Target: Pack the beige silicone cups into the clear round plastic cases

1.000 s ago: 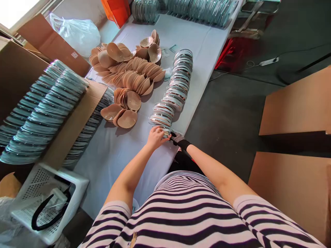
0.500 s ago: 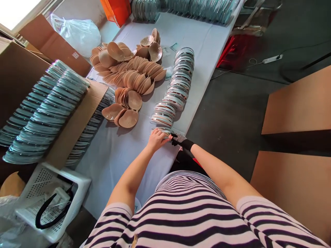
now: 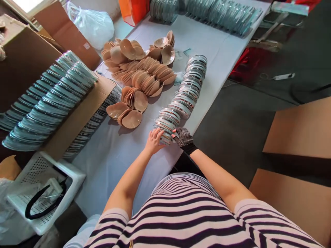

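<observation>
A long row of clear round packs (image 3: 184, 95) with beige pads inside lies on the white table (image 3: 111, 151), leaning one on another. My left hand (image 3: 154, 141) is bare and presses on the left side of the nearest pack. My right hand (image 3: 183, 138), in a black mesh glove, presses on its right side. Both hands clasp the near end of the row between them. Loose beige cups (image 3: 139, 75) lie in fanned heaps to the left of the row.
Rows of empty clear shells (image 3: 49, 103) fill an open cardboard box at left. More shells (image 3: 219, 13) line the table's far end beside an orange bag (image 3: 133, 10) and a white plastic bag (image 3: 94, 26). A white basket (image 3: 43, 193) stands low left. Cardboard boxes (image 3: 300, 131) stand on the right.
The view has shifted, so the table sits further right and lower. My hands moved up from the table edge onto the end pack of the row, one on each side.
</observation>
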`<state>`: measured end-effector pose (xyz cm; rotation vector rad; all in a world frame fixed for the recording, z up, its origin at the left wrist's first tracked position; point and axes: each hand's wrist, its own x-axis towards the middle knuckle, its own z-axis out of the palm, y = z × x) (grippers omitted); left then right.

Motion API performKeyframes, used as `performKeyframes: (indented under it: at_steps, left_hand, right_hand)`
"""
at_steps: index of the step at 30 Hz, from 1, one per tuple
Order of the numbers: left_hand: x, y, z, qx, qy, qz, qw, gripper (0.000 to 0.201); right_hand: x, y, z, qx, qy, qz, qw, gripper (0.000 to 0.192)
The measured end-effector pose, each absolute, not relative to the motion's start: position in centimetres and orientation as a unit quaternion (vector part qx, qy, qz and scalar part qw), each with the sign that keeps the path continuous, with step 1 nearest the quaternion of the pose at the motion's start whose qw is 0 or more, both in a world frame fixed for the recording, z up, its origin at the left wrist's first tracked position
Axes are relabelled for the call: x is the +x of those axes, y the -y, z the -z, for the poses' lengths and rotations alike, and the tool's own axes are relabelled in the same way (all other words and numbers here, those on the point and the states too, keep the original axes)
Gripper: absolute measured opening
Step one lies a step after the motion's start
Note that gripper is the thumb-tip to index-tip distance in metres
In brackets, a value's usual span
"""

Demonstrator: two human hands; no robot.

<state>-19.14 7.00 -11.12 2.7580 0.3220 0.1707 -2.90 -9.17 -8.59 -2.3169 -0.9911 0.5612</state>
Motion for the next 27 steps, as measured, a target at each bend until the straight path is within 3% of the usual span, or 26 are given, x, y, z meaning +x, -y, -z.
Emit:
performKeyframes:
  at_steps: [4, 6, 10, 15, 21, 27]
  left_hand:
    - [-19.7, -7.2, 10.7, 0.976, -0.103, -0.019, 0.190, 0.093]
    - [-19.4, -7.7, 10.4, 0.972, -0.111, -0.011, 0.207, 0.090]
    - [-17.3, -9.3, 10.5, 0.936, -0.220, -0.034, 0.271, 0.083]
    - [-16.1, -7.2, 11.3, 0.869, -0.309, -0.027, 0.385, 0.079]
    - [-17.6, 0.0, 11.5, 0.847, -0.367, -0.067, 0.378, 0.082]
    - [-12.4, -4.3, 11.3, 0.829, -0.396, -0.140, 0.369, 0.077]
  right_hand:
    - [5.3, 6.2, 6.5, -0.902, 0.359, -0.025, 0.237, 0.057]
    - [9.3, 4.2, 6.4, -0.916, 0.352, -0.001, 0.191, 0.063]
    - [12.8, 1.3, 7.6, -0.887, 0.441, -0.054, 0.127, 0.058]
    - [12.0, 0.7, 8.8, -0.836, 0.528, -0.068, 0.132, 0.053]
    - [12.7, 2.0, 9.1, -0.831, 0.535, -0.072, 0.133, 0.054]
    - [12.7, 4.3, 9.5, -0.849, 0.503, -0.047, 0.155, 0.050]
